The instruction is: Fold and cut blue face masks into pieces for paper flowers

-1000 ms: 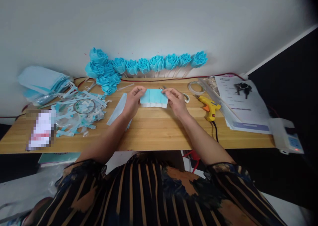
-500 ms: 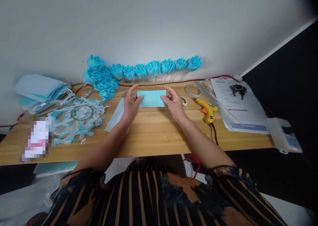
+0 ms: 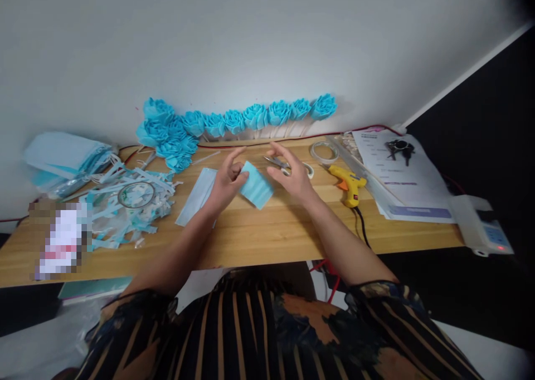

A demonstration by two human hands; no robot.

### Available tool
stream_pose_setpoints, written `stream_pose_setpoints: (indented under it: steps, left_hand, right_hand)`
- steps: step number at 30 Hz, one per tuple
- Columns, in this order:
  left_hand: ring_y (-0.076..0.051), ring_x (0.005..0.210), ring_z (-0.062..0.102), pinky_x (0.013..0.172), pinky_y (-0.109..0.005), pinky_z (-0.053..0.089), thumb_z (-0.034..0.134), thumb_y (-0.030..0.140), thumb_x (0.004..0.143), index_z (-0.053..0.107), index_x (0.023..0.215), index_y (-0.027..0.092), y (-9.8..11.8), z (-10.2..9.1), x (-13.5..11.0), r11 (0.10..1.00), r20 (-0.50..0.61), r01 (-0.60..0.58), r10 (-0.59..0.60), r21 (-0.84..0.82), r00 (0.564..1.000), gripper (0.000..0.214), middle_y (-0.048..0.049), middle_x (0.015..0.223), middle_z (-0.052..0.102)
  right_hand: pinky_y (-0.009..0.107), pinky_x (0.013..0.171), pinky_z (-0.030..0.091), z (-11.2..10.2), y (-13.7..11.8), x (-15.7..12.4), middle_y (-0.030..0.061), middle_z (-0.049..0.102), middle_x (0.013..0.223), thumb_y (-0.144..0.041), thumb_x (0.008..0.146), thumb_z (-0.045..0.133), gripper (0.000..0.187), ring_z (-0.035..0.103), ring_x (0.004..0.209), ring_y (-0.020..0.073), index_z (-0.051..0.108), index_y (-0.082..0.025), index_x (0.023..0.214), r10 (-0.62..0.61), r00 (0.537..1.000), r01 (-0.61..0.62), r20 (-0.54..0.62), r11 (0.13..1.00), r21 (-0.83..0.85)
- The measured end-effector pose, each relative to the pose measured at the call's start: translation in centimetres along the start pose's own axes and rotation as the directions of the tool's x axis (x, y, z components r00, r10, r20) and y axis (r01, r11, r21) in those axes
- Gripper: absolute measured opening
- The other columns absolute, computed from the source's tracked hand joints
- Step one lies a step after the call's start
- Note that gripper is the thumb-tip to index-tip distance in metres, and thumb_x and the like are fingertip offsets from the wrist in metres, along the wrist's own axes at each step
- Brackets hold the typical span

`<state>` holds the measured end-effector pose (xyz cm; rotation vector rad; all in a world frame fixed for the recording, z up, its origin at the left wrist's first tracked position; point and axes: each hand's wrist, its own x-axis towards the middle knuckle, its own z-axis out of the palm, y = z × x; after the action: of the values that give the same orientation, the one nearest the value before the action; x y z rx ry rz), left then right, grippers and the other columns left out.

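My left hand (image 3: 229, 178) pinches one corner of a light blue piece of mask fabric (image 3: 257, 186) between thumb and fingers. The piece hangs tilted above the table. My right hand (image 3: 291, 174) is off the fabric, its thumb and fingers apart with nothing between them. Behind the right fingers, scissors (image 3: 310, 170) with white handles lie on the table, partly hidden. Another pale blue mask sheet (image 3: 195, 195) lies flat to the left, partly under my left forearm.
Blue fabric flowers (image 3: 254, 116) on sticks line the wall. Cut strips (image 3: 125, 213) with a tape roll (image 3: 136, 194) and stacked masks (image 3: 69, 156) lie left. Right are a yellow glue gun (image 3: 350, 186), another tape roll (image 3: 325, 152), papers (image 3: 401, 185), keys (image 3: 401, 149) and a power strip (image 3: 480, 224).
My right hand has let go of the fabric piece. The piece has turned from level to slanting down to the right in my left hand, and the scissors now show behind it.
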<state>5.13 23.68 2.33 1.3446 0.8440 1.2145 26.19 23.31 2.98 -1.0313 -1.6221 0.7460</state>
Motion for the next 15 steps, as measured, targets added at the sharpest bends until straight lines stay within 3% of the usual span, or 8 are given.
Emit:
stream_pose_setpoints:
  steps: [3, 6, 8, 10, 15]
  left_hand:
    - [-0.014, 0.059, 0.047, 0.057, -0.028, 0.033, 0.087, 0.04, 0.075, 0.058, 0.142, 0.025, 0.1, 0.5, -0.4, 0.999, 0.082, 0.003, -0.007, 0.044, 0.997, 0.074, 0.003, 0.069, 0.057]
    - [-0.013, 0.059, 0.046, 0.057, -0.028, 0.033, 0.085, 0.037, 0.078, 0.062, 0.137, 0.023, -0.1, 0.7, -0.5, 0.993, 0.094, -0.045, 0.034, 0.112, 0.995, 0.065, 0.0034, 0.068, 0.056]
    - [-0.013, 0.061, 0.048, 0.058, -0.027, 0.036, 0.084, 0.04, 0.08, 0.06, 0.139, 0.025, -0.3, 0.7, -0.5, 0.993, 0.064, -0.063, 0.057, 0.104, 0.996, 0.066, 0.0036, 0.069, 0.057]
    - [-0.015, 0.068, 0.057, 0.063, -0.027, 0.043, 0.084, 0.045, 0.08, 0.055, 0.145, 0.026, -0.6, 0.7, -0.3, 0.998, 0.025, -0.043, 0.042, 0.045, 0.999, 0.074, 0.0014, 0.078, 0.063]
    - [-0.022, 0.096, 0.069, 0.081, -0.033, 0.056, 0.093, 0.053, 0.065, 0.057, 0.138, 0.023, -2.0, 1.1, -0.2, 0.992, 0.013, 0.116, -0.115, -0.044, 0.993, 0.087, -0.0096, 0.12, 0.072]
  right_hand:
    - [0.048, 0.109, 0.048, 0.3, -0.2, -0.2, 0.0086, 0.075, 0.127, -0.055, 0.083, 0.077, 0.061, 0.067, 0.122, 0.0305, 0.069, -0.026, 0.137, 0.05, 0.981, -0.062, 0.186, 0.996, 0.058]
    - [0.04, 0.089, 0.054, 1.2, 0.3, -0.4, 0.0056, 0.079, 0.105, -0.051, 0.081, 0.077, 0.042, 0.07, 0.097, 0.026, 0.078, -0.023, 0.112, 0.124, 0.956, -0.141, 0.266, 0.989, 0.046]
    - [0.032, 0.071, 0.05, 1.6, 0.5, -0.5, 0.0021, 0.073, 0.082, -0.049, 0.082, 0.075, 0.03, 0.064, 0.076, 0.0199, 0.076, -0.021, 0.09, 0.178, 0.959, -0.19, 0.22, 0.981, 0.031]
    - [0.028, 0.061, 0.043, 1.8, 0.5, -0.5, -0.001, 0.064, 0.07, -0.049, 0.083, 0.072, 0.029, 0.054, 0.066, 0.0159, 0.07, -0.021, 0.079, 0.21, 0.97, -0.218, 0.123, 0.974, 0.056]
    - [0.027, 0.059, 0.038, 1.6, 0.2, -0.5, -0.0032, 0.055, 0.068, -0.055, 0.082, 0.073, 0.035, 0.047, 0.064, 0.0137, 0.063, -0.022, 0.077, 0.209, 0.977, -0.2, -0.05, 0.97, 0.14]
